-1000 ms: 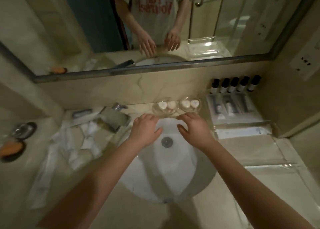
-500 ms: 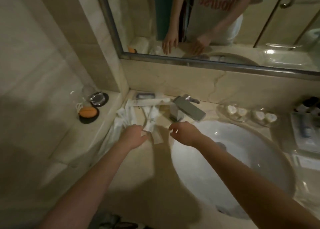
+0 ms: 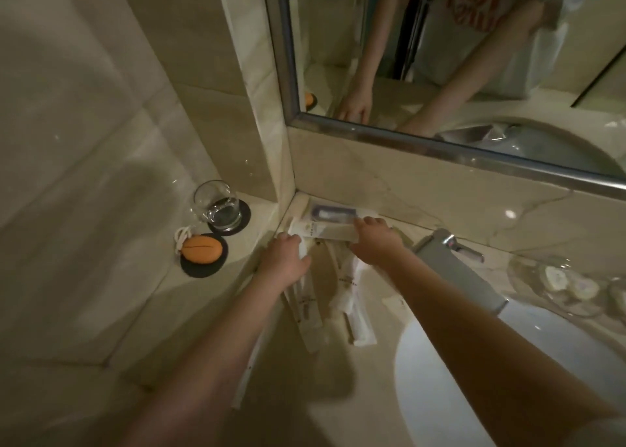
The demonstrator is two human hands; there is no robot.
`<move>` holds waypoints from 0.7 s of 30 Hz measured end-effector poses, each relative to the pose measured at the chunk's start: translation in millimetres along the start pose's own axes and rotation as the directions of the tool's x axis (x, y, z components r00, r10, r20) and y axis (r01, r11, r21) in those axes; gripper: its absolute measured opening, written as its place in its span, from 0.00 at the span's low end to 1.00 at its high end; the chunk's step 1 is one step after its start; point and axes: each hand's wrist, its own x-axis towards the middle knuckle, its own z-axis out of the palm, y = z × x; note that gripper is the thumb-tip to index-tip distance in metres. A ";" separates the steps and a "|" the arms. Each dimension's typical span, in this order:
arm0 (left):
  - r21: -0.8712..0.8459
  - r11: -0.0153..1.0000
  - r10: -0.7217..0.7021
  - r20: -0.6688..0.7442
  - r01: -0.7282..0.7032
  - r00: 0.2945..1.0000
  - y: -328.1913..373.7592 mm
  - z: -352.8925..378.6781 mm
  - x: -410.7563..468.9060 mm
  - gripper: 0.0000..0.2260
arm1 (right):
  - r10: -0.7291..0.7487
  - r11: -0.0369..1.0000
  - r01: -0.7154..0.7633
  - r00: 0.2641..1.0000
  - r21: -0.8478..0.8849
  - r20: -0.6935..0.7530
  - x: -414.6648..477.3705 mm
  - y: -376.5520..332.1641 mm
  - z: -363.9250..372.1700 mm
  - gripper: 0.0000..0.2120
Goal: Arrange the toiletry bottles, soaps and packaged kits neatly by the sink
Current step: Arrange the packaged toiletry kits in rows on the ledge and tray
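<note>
Several white packaged kits (image 3: 352, 297) lie scattered on the marble counter left of the sink (image 3: 528, 372). One long flat white packet (image 3: 325, 232) lies crosswise near the back wall, with a dark-windowed packet (image 3: 333, 213) just behind it. My left hand (image 3: 284, 260) curls over the long packet's left end. My right hand (image 3: 376, 243) pinches its right end between thumb and fingers. A glass dish with small white soaps (image 3: 562, 282) sits at the right behind the basin.
The square metal faucet (image 3: 450, 260) stands right of my right hand. On the raised ledge at the left, a drinking glass (image 3: 218, 206) and an orange soap (image 3: 202, 248) rest on dark coasters. The mirror (image 3: 474, 74) runs along the back wall.
The view swung left from the sink and soap dishes to the packets. Both hands moved forward from the counter's middle onto the long packet near the back wall.
</note>
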 end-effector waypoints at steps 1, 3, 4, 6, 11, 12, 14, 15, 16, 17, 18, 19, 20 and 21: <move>0.001 1.000 0.012 -0.014 -0.012 1.000 2.1 -1.2 8.3 0.23 | 0.018 1.000 -0.017 1.000 -0.025 0.015 6.1 1.3 2.6 0.28; -0.009 1.000 0.029 -0.039 -0.030 0.999 7.8 -5.3 27.1 0.23 | 0.038 0.999 -0.038 0.999 -0.038 0.010 17.5 2.7 7.7 0.26; -0.028 0.999 0.033 -0.040 -0.034 0.999 11.4 -7.8 36.1 0.22 | 0.043 0.999 -0.044 0.999 -0.029 -0.005 21.6 3.0 9.6 0.25; -0.063 0.997 0.033 -0.034 -0.035 0.999 19.7 -12.5 56.9 0.21 | 0.043 0.999 -0.044 0.999 -0.009 -0.020 29.1 2.0 9.9 0.22; -0.029 1.000 0.005 -0.075 -0.008 0.997 40.8 -21.6 100.1 0.23 | -0.016 1.000 0.017 0.999 -0.026 0.052 35.5 -3.3 -6.1 0.13; -0.004 1.000 -0.006 -0.059 0.006 0.998 43.8 -21.6 105.0 0.24 | -0.027 0.999 0.029 0.997 -0.026 0.067 34.3 -3.3 -9.1 0.12; 0.043 0.999 -0.025 -0.025 0.026 0.999 47.0 -17.9 113.2 0.28 | -0.031 0.999 0.033 0.996 -0.018 0.079 31.1 -1.8 -12.7 0.13; 0.055 0.998 -0.043 -0.006 0.043 0.999 47.6 -14.4 116.7 0.30 | -0.034 0.999 0.035 0.996 -0.013 0.081 29.3 -1.1 -13.2 0.13; 0.064 0.996 -0.064 0.008 0.063 0.998 48.3 -11.3 118.9 0.32 | -0.037 0.999 0.037 0.996 -0.005 0.085 27.9 -0.6 -12.8 0.14; 0.075 0.994 -0.079 0.010 0.078 0.997 49.3 -8.5 120.7 0.32 | -0.039 0.999 0.039 0.995 0.004 0.089 26.3 -0.6 -11.9 0.14; 0.078 0.993 -0.092 0.010 0.091 0.996 49.7 -6.8 121.6 0.33 | -0.040 0.999 0.039 0.995 0.017 0.094 25.1 -1.3 -10.8 0.15; 0.066 0.993 -0.103 0.010 0.102 0.995 50.1 -6.1 122.4 0.34 | -0.039 0.999 0.036 0.994 0.028 0.098 23.8 -1.5 -9.3 0.16; 0.043 0.993 -0.107 0.013 0.106 0.994 50.2 -6.5 122.9 0.34 | -0.038 0.999 0.035 0.994 0.033 0.098 23.0 -1.5 -7.6 0.17; 0.019 0.994 -0.111 0.032 0.110 0.993 50.1 -6.7 123.7 0.33 | -0.039 0.999 0.035 0.994 0.034 0.098 22.3 -1.3 -5.8 0.17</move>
